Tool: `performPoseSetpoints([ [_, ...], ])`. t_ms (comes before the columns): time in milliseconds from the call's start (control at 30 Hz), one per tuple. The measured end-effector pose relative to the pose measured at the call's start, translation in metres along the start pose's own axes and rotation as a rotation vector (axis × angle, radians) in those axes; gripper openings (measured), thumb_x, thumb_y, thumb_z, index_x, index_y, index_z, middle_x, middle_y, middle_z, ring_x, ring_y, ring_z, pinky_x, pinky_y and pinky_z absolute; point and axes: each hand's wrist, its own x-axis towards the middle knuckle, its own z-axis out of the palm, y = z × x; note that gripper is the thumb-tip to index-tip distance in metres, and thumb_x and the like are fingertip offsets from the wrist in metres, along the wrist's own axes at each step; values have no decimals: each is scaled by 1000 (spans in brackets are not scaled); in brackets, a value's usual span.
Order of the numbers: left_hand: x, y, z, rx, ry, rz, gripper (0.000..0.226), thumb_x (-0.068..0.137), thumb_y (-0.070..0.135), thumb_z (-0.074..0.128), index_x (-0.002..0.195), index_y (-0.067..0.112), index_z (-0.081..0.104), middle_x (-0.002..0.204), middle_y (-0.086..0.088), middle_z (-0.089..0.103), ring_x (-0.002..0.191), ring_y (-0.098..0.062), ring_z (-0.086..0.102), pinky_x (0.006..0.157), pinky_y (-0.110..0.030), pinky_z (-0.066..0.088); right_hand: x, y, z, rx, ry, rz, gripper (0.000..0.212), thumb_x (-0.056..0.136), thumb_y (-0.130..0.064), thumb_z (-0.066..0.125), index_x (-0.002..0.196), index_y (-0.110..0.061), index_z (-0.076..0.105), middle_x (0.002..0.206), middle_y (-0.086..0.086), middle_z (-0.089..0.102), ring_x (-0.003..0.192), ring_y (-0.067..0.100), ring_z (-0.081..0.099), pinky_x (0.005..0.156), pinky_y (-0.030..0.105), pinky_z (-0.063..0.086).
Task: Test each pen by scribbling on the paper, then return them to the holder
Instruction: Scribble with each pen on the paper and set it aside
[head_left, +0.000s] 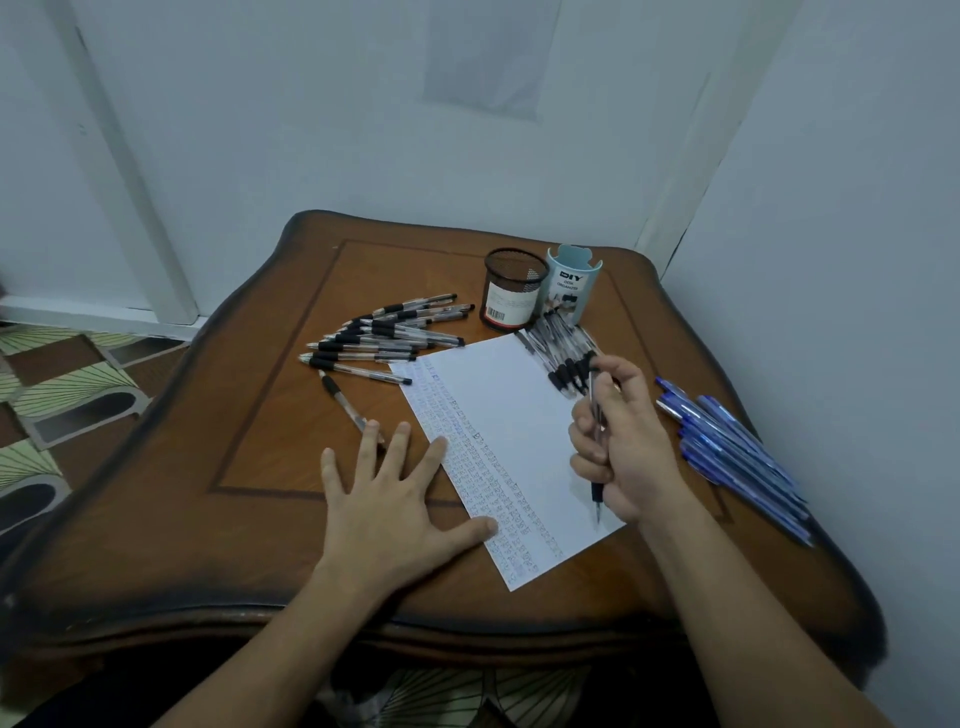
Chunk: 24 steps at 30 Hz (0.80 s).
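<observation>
A white sheet of paper (511, 415) lies slanted on the wooden table (260, 467), its left strip covered in rows of scribbles. My left hand (395, 499) lies flat with spread fingers, pressing the paper's left edge. My right hand (623, 447) grips a black pen (596, 493) with its tip pointing down at the paper's lower right part. A black mesh holder (514, 291) and a light blue holder (571, 283) stand at the back.
Several black pens (384, 338) are spread out left of the paper, one loose pen (345, 405) near my left fingertips. More black pens (563, 353) lie by the holders. A pile of blue pens (732, 447) lies at the table's right edge.
</observation>
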Motion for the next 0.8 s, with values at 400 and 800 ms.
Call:
performPoseSetpoints([
  [400,-1,-5,3,-12,6,29,106,63,101,14,153,46,0,165,5,-7,149,-22,-19,113,-62,-9,-7,21,-11,51,-28,99,73,98,-63,22,88,-7,68,56,6,46,57,17,46,58,31,38],
  [800,0,-3,3,-1,-11,21,107,63,101,13,153,45,1,165,4,-7,148,-23,-20,113,-63,-9,-25,49,-17,-473,-110,-99,23,96,-24,64,81,-12,51,58,5,65,52,12,59,56,28,48],
])
